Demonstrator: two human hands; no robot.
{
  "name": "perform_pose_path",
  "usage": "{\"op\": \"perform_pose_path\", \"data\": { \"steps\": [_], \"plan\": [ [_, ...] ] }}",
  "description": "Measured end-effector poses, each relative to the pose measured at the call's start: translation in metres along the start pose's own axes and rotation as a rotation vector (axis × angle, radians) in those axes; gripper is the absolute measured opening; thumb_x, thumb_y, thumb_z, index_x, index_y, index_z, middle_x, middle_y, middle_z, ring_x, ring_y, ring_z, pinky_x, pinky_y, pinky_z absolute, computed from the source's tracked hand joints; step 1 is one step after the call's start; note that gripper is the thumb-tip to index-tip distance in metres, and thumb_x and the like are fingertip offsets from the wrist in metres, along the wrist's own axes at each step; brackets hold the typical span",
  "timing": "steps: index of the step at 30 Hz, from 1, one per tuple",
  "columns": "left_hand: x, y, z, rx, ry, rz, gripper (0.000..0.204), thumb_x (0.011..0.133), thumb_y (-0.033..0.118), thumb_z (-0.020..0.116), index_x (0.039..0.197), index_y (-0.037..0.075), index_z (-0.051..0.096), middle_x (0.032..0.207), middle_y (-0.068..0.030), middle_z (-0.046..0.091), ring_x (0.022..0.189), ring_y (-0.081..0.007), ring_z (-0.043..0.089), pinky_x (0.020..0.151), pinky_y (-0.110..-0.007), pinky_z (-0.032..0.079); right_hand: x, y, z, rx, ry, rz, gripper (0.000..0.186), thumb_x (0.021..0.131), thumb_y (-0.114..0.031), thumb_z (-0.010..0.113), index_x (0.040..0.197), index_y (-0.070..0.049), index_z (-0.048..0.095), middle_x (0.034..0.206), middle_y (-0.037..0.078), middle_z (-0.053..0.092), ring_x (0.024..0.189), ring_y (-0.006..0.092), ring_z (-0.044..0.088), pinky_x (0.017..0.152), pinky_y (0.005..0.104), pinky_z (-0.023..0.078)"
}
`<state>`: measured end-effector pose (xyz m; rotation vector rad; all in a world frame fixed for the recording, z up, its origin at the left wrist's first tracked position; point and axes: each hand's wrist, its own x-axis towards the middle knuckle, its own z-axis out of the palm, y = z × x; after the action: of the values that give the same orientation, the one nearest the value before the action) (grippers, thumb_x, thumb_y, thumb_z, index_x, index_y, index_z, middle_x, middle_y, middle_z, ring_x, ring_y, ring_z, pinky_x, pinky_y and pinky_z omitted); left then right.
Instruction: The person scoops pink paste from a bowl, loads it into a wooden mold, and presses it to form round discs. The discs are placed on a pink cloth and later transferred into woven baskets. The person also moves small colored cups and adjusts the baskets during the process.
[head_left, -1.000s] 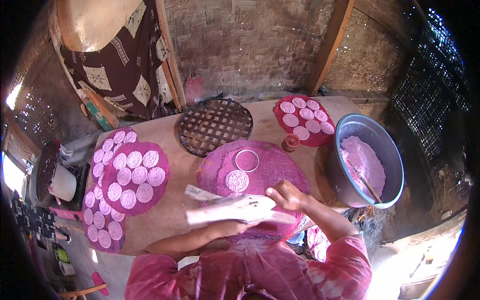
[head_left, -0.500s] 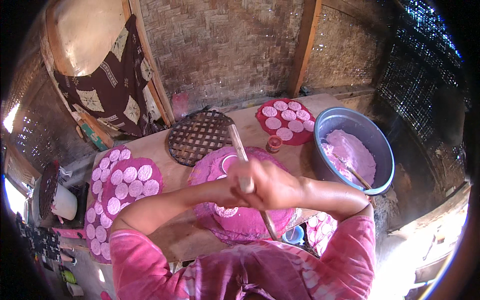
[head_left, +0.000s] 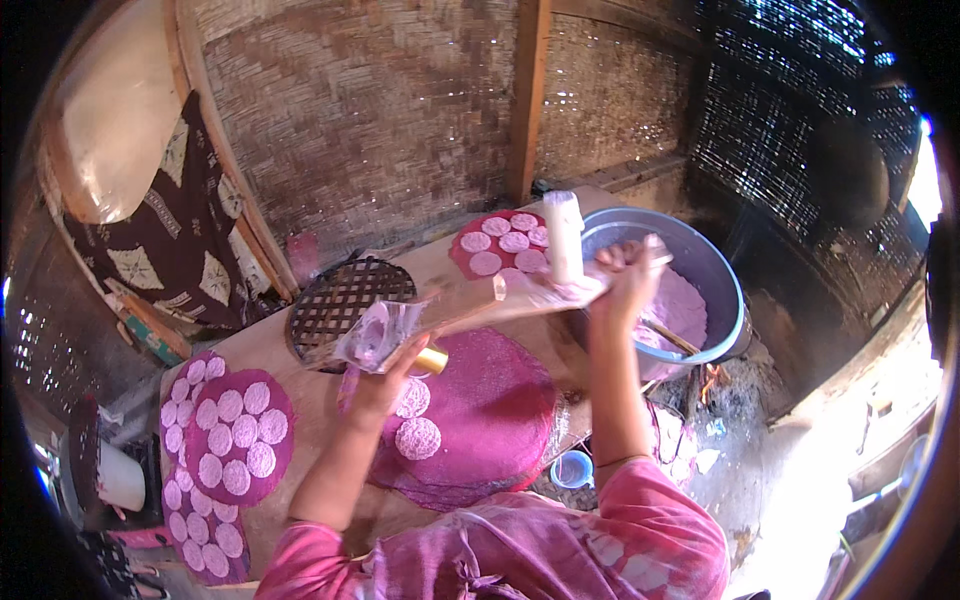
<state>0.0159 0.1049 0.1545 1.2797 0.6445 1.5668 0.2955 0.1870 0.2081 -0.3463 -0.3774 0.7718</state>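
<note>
My left hand [head_left: 388, 380] grips the left end of a wooden hand press [head_left: 470, 308], beside a round opening wrapped in clear plastic. A short golden cylinder [head_left: 431, 360] sticks out next to those fingers. At the other end, near the blue-grey tub [head_left: 733, 335], my right hand [head_left: 632, 280] is closed round the press. A pale, thick cylinder [head_left: 565, 238] stands up from it near that hand. Below the press lies a round pink cloth mat [head_left: 480, 420]. Two lacy pink discs, one of them a flat disc [head_left: 418, 438], rest on its left part.
Cloth mats with several pink discs lie at the table's left end [head_left: 240, 436] and far side [head_left: 500, 243]. A woven tray [head_left: 350, 295] sits behind the press. Pink dough [head_left: 682, 310] and a stick fill the tub. A small blue pail [head_left: 572, 468] stands near the front edge.
My hands were together over the press above the mat. Now they are apart, holding the press crosswise, higher and farther out. The two discs on the mat are uncovered. The view has shifted right.
</note>
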Motion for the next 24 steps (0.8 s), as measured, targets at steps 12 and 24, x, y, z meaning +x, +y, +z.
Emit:
{"op": "perform_pose_path", "data": {
  "steps": [12, 24],
  "plan": [
    [0.053, 0.051, -0.053, 0.562, 0.188, 0.399, 0.023, 0.089, 0.006, 0.064, 0.111, 0.001, 0.064, 0.116, -0.0099, 0.062, 0.107, -0.0203, 0.061, 0.096, -0.034, 0.047, 0.083, -0.062, -0.133, -2.846, -0.710, 0.323, 0.029, 0.090, -0.022, 0.054, 0.111, -0.010, 0.072, 0.119, 0.015, 0.068, 0.105, 0.0318, 0.067, 0.084, 0.0473, 0.054],
    [0.052, 0.015, -0.086, 1.598, 0.011, 0.455, 0.037, 0.076, 0.021, 0.082, 0.108, 0.008, 0.068, 0.105, -0.0091, 0.067, 0.097, -0.0296, 0.063, 0.090, -0.043, 0.047, 0.176, -0.049, -0.161, -2.820, -1.183, -0.180, 0.021, 0.086, -0.018, 0.056, 0.092, -0.011, 0.076, 0.097, 0.012, 0.074, 0.091, 0.0269, 0.072, 0.076, 0.0430, 0.058]
  ]
}}
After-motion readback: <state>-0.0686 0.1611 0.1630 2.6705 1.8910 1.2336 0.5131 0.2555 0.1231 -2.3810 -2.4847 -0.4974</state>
